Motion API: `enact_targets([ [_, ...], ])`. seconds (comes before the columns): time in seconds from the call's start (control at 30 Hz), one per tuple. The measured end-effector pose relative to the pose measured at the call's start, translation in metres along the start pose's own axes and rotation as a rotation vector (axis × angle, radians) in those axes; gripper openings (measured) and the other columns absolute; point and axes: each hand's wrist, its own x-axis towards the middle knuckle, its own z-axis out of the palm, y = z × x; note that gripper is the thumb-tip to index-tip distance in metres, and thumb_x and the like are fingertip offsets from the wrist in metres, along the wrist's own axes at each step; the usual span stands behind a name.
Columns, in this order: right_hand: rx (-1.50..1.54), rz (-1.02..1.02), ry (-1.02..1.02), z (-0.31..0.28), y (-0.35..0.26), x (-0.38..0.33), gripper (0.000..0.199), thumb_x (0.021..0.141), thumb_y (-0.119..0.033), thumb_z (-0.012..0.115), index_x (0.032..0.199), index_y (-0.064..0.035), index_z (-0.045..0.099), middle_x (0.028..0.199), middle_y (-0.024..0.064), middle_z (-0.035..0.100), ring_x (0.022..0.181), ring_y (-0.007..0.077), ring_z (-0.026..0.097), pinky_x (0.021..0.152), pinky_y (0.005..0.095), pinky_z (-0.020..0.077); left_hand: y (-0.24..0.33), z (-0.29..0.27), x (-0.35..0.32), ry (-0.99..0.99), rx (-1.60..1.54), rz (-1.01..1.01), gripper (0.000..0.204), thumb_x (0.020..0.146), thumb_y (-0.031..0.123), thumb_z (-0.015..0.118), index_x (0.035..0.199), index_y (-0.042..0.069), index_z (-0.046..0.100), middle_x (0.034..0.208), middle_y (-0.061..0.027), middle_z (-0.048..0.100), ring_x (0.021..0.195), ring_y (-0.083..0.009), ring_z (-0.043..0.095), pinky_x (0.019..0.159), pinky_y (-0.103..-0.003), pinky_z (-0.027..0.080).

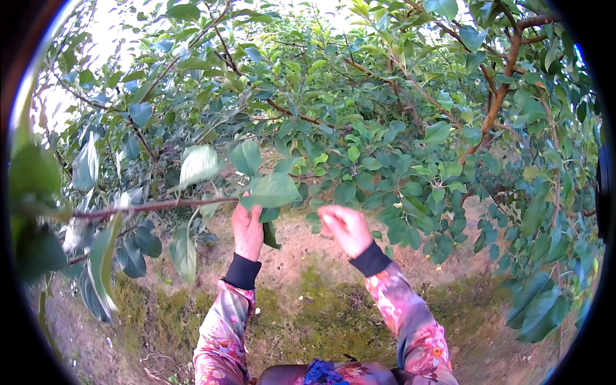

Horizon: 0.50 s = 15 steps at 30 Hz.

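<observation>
My left hand (247, 230) is raised to the tip of a thin brown branch (154, 206) that runs in from the left. Its fingers are closed around a cluster of green leaves (269, 192) at the branch end. My right hand (346, 228) is lifted just to the right, blurred, fingers curled; whether anything is pinched in it I cannot tell. It hangs below low foliage (359, 160) of the tree, apart from the left hand. Both forearms wear pink floral sleeves with black cuffs.
Dense leafy tree branches (385, 96) fill the upper and right view, with a thicker brown limb (504, 83) at the upper right. Large leaves (102, 256) hang close at the left. Below lies bare soil with mossy green patches (321, 314).
</observation>
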Motion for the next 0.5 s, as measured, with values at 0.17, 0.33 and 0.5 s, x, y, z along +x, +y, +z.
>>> enact_targets([
  [0.17,-0.105,-0.176,0.24,0.045,0.03,0.103,0.024,0.085,-0.019,0.066,0.101,-0.0001,0.068,0.076,0.0136,0.067,0.061,0.0241,0.065,0.061,0.0342,0.0514,-0.035,-0.008,-0.009,-0.058,-0.032,-0.028,0.031,0.099,0.006,0.05,0.128,-0.005,0.05,0.114,-0.0084,0.062,0.106,-0.0149,0.057,0.093,-0.029,0.045],
  [0.33,-0.301,-0.091,0.267,0.078,0.036,0.137,0.019,0.076,-0.017,0.069,0.081,-0.0001,0.064,0.066,0.0153,0.064,0.063,0.0333,0.064,0.061,0.0401,0.0501,-0.024,-0.009,-0.014,-0.031,-0.158,-0.121,0.03,0.101,0.008,0.048,0.129,-0.004,0.049,0.12,-0.0089,0.059,0.108,-0.0151,0.056,0.095,-0.03,0.045],
  [0.5,0.391,0.049,0.107,0.081,0.047,0.118,0.015,0.089,-0.01,0.061,0.095,0.0027,0.067,0.066,0.007,0.066,0.062,0.0166,0.066,0.055,0.0309,0.0496,-0.024,-0.004,-0.018,0.024,-0.137,-0.071,0.024,0.103,0.021,0.048,0.115,0.002,0.059,0.114,-0.0037,0.058,0.106,-0.0134,0.054,0.093,-0.028,0.043],
])
